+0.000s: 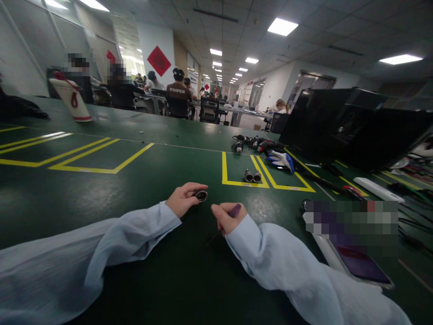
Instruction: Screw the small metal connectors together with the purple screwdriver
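My left hand (184, 199) pinches a round metal connector (201, 196) between thumb and fingers, its open end facing right. Just to the right, my right hand (230, 217) is closed around a purple-handled screwdriver (234, 210). Its thin dark shaft points down and left, and the tip is hard to make out against the table. The two hands are apart, and the screwdriver does not touch the connector. Beyond them, two similar metal connectors (252, 176) stand side by side within a yellow-taped outline (237, 183) on the green table (162, 280).
Several cabled connectors (238, 147) lie farther back beside a white and blue glove (281, 160). Dark monitors (314, 122) stand at the right, with a phone (361, 266) nearer me. A white cup (72, 99) is at the far left. People sit at desks beyond.
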A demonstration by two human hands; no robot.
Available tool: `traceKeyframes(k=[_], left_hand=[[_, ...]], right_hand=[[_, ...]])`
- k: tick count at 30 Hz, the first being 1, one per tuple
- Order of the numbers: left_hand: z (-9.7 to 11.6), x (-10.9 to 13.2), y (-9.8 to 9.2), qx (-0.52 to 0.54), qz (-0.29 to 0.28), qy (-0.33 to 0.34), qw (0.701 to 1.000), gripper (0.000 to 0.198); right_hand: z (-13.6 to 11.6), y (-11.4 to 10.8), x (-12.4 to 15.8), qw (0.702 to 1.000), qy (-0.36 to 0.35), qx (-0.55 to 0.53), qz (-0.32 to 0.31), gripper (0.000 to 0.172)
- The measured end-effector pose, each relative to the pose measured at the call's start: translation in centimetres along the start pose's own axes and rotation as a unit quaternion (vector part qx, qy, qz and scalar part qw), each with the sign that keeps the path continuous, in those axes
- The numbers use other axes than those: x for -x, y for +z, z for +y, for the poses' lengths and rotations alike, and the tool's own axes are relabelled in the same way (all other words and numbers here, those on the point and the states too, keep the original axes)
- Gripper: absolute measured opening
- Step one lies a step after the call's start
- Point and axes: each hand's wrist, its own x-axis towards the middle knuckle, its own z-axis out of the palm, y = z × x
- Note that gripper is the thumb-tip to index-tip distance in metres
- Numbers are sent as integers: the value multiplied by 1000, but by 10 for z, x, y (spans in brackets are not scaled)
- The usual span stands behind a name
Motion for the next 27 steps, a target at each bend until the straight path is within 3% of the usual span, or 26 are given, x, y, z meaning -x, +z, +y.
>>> traceKeyframes(k=[2, 5, 9, 14, 18, 27], left_hand=[[-1, -1, 0, 5, -5, -7, 1000, 43], [-3, -3, 0, 22, 5, -5, 1000, 47], [-6, -5, 0, 36, 20, 14, 999, 41], [-5, -4, 0, 31, 8, 2, 999, 38], [-1, -2, 0, 33, 1, -16, 999, 40], [6, 0, 4, 33, 8, -15, 999, 35]], right_hand=[[-5, -1, 10, 990, -106, 88, -11, 45], [-4, -4, 19, 979, -173, 103, -18, 44], [5, -6, 15, 980, -189, 36, 43, 43], [14, -1, 3, 965, -221, 75, 123, 22], [17, 2, -2, 959, -227, 120, 122, 13], [19, 3, -4, 944, -267, 154, 114, 10]])
